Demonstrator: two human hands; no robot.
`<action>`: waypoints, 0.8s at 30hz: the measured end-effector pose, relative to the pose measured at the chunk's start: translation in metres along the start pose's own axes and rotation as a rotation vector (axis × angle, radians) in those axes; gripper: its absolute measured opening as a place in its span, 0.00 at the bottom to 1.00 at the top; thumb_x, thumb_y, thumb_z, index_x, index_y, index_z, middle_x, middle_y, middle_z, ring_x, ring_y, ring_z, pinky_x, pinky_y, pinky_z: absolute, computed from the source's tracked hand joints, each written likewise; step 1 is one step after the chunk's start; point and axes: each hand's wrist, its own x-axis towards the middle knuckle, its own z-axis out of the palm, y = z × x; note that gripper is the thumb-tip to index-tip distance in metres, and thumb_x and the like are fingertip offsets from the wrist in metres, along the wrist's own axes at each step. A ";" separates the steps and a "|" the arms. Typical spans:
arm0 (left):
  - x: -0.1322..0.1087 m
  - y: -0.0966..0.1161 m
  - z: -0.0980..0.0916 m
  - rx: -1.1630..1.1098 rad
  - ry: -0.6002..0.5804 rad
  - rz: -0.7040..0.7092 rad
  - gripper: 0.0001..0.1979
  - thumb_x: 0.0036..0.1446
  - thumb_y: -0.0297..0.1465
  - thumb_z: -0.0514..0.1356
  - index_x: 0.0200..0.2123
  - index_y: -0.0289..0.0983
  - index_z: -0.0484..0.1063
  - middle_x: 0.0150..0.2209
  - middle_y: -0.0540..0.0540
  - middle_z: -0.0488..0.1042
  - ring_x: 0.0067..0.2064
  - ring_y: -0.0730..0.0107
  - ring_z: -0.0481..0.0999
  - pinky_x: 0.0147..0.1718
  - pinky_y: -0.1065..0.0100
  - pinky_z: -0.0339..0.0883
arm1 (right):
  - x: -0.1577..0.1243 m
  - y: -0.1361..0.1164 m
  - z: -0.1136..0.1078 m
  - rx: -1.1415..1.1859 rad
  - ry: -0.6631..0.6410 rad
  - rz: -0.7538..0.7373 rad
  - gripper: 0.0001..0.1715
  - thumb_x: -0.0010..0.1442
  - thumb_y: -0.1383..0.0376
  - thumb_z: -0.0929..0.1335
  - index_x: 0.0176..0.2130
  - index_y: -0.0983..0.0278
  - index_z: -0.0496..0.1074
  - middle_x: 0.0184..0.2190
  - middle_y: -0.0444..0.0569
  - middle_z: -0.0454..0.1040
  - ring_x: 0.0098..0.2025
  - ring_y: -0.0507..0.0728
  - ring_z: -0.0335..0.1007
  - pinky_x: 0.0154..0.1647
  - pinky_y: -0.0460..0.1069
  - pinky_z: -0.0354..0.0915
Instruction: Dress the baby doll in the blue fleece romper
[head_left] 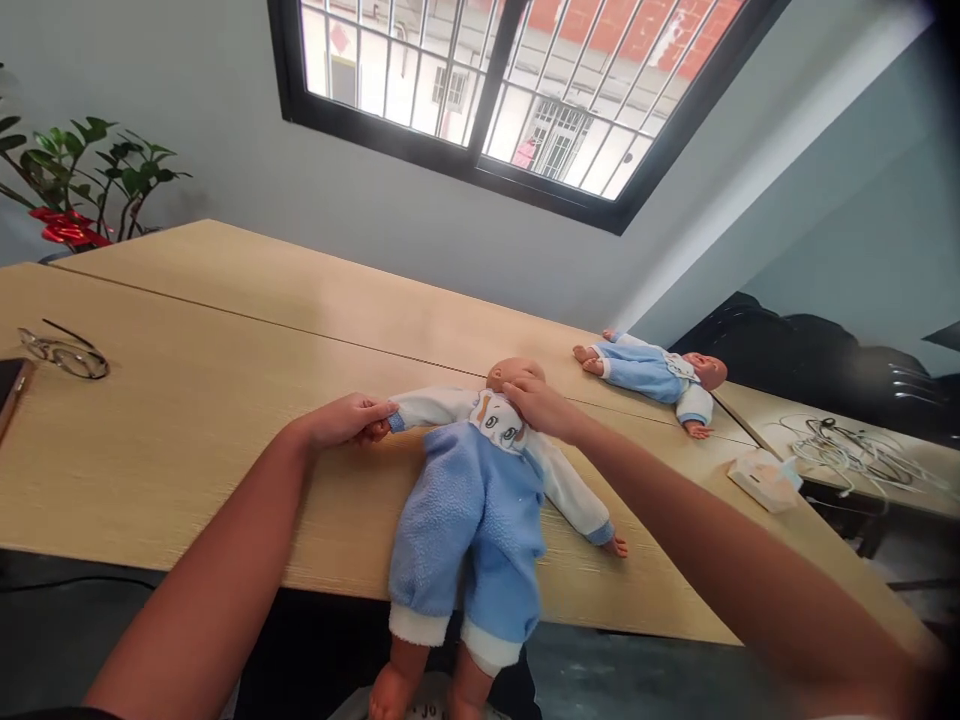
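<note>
A baby doll (469, 490) in blue fleece overalls and white sleeves lies on its back in front of me, its legs hanging past the table's near edge. My left hand (346, 418) pinches the doll's sleeve cuff and hand, with that arm stretched out to the side. At the doll's neck, my right hand (541, 405) has its fingers curled against the chin and the top of the white bib (496, 420), which has a cartoon face. The right hand partly covers the doll's head (504, 372). The doll's other arm (576, 490) rests on the table.
A second, similarly dressed doll (645, 368) lies at the back right of the wooden table (187, 400). Beyond a white tissue box (765, 480) are tangled cables (855, 450). Eyeglasses (67, 355) lie at the left, near a potted plant (90, 175). A barred window (480, 100) is behind.
</note>
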 end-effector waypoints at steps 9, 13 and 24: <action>0.009 -0.013 -0.002 0.231 0.213 -0.024 0.32 0.57 0.63 0.56 0.31 0.38 0.69 0.26 0.50 0.70 0.26 0.69 0.67 0.25 0.69 0.58 | -0.110 0.060 0.039 0.211 0.068 -0.096 0.15 0.66 0.55 0.66 0.31 0.61 0.66 0.31 0.45 0.69 0.35 0.57 0.64 0.37 0.50 0.59; 0.005 -0.013 0.003 0.394 0.289 -0.024 0.30 0.61 0.61 0.52 0.32 0.38 0.71 0.26 0.49 0.72 0.28 0.66 0.69 0.28 0.68 0.60 | -0.113 0.067 0.046 0.297 0.094 -0.078 0.10 0.64 0.58 0.68 0.36 0.62 0.70 0.31 0.45 0.70 0.34 0.56 0.64 0.36 0.50 0.59; 0.006 0.013 0.010 1.064 0.657 -0.123 0.23 0.66 0.50 0.51 0.48 0.43 0.78 0.53 0.40 0.77 0.47 0.50 0.78 0.45 0.56 0.69 | -0.106 0.087 0.056 0.369 0.378 -0.059 0.08 0.59 0.69 0.66 0.40 0.61 0.72 0.36 0.48 0.76 0.38 0.58 0.68 0.40 0.51 0.61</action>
